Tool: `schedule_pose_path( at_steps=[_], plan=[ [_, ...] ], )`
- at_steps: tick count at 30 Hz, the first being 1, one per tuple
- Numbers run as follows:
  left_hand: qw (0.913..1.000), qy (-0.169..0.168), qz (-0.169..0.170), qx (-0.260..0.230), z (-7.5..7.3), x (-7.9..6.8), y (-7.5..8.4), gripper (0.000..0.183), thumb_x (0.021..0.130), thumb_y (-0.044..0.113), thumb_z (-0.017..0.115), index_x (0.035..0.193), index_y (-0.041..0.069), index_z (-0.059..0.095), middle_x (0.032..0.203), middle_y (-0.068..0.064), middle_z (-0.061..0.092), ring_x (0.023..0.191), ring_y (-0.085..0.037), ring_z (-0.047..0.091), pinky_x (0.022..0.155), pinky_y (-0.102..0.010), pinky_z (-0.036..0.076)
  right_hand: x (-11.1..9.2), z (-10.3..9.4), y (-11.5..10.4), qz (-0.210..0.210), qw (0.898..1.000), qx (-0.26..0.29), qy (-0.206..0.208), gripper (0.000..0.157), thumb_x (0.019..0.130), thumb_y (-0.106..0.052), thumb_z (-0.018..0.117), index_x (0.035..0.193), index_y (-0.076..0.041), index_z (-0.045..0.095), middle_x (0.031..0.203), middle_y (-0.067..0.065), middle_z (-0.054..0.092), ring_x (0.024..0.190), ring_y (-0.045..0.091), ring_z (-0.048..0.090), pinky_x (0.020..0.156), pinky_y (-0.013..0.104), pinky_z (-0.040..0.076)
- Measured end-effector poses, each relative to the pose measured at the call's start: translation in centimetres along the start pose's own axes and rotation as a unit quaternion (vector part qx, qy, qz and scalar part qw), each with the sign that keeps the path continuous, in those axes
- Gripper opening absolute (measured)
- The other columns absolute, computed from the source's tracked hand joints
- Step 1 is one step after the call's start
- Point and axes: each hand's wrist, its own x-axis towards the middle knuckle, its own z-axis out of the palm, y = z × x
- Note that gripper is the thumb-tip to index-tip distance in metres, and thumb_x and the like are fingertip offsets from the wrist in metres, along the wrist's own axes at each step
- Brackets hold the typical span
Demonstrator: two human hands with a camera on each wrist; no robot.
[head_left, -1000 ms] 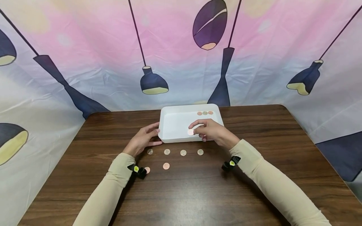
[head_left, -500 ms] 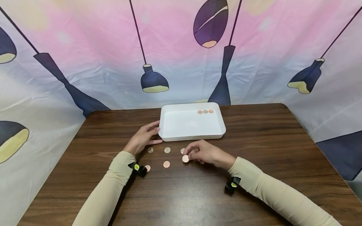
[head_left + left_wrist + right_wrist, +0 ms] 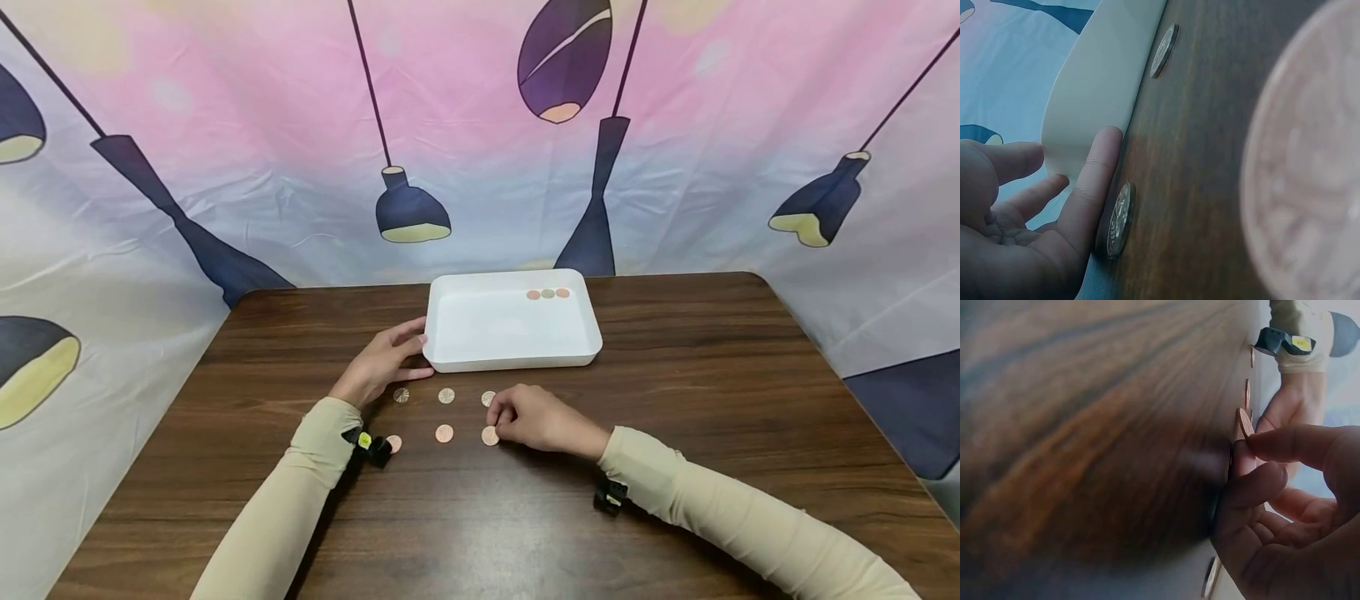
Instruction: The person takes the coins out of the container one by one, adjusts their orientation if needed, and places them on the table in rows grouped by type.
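Note:
My right hand (image 3: 536,419) is low over the table, pinching a copper-coloured coin (image 3: 490,436) between thumb and finger. In the right wrist view this coin (image 3: 1245,422) tilts at the fingertips. Just behind those fingers lies a silver-coloured coin (image 3: 487,399), partly covered. My left hand (image 3: 381,361) rests with spread fingers against the left end of a white tray (image 3: 513,364). In the left wrist view, a straight finger (image 3: 1099,164) lies along the foot of the tray wall (image 3: 1094,81), beside another silver-coloured coin (image 3: 1120,220).
Another silver-coloured coin (image 3: 446,396) and copper-coloured coins (image 3: 444,433) (image 3: 394,444) lie in rows before the tray. Inside its far right part three coins (image 3: 548,293) form a row. The wooden table (image 3: 480,525) meets a printed cloth (image 3: 300,208) behind.
My right hand has come from over the tray down to the table in front, bringing the copper-coloured coin to the end of the front row. My left hand stays at the tray.

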Motion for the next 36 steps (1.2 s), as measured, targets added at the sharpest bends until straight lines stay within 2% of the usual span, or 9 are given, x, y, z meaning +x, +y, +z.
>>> schedule_pose_path(
  at_steps=[10,15,21,28,36],
  plan=[
    [1.0,-0.001,-0.002,-0.002,-0.1,0.0,0.1,0.056,0.115,0.014,0.045,0.169,0.013,0.028,0.16,-0.023,0.038,0.132,-0.035,0.055,0.099,-0.037,0.062,-0.4,0.5,-0.6,-0.002,0.999,-0.043,0.017,0.016,0.091,-0.005,0.077,0.083,-0.015,0.067,0.068,-0.01,0.057,0.064,0.004,0.05,0.064,0.02,0.044],
    [0.9999,-0.009,0.001,0.01,-0.2,0.2,0.3,0.056,0.115,0.014,0.044,0.169,0.014,0.027,0.159,-0.024,0.039,0.133,-0.035,0.055,0.099,-0.037,0.062,-0.5,0.7,-0.7,-0.008,0.998,-0.06,0.02,0.023,0.094,-0.007,0.077,0.08,-0.016,0.061,0.063,-0.012,0.053,0.053,0.003,0.05,0.059,0.02,0.044],
    [0.9999,-0.011,-0.004,0.013,-0.2,0.2,0.6,0.056,0.115,0.014,0.043,0.169,0.014,0.027,0.159,-0.025,0.04,0.135,-0.036,0.054,0.1,-0.037,0.062,-0.6,0.6,-0.7,-0.012,0.999,-0.044,0.018,0.019,0.093,0.004,0.067,0.084,-0.012,0.06,0.061,-0.01,0.051,0.043,0.002,0.049,0.051,0.018,0.044],
    [0.9999,-0.007,-0.006,0.011,-0.2,0.2,0.6,0.056,0.115,0.013,0.044,0.169,0.014,0.027,0.159,-0.025,0.039,0.134,-0.036,0.054,0.099,-0.037,0.062,-0.4,0.7,-0.8,-0.067,0.997,-0.041,0.011,0.011,0.092,0.002,0.069,0.097,-0.008,0.07,0.072,-0.01,0.059,0.066,0.002,0.051,0.065,0.02,0.047],
    [1.0,-0.003,-0.005,0.005,-0.2,0.3,0.2,0.056,0.115,0.013,0.045,0.169,0.014,0.028,0.158,-0.024,0.038,0.133,-0.035,0.055,0.1,-0.037,0.062,-0.3,1.2,-1.0,-0.077,0.995,-0.067,0.006,0.012,0.093,-0.002,0.072,0.103,-0.008,0.075,0.086,-0.005,0.062,0.079,0.007,0.055,0.073,0.024,0.05]
  ],
)
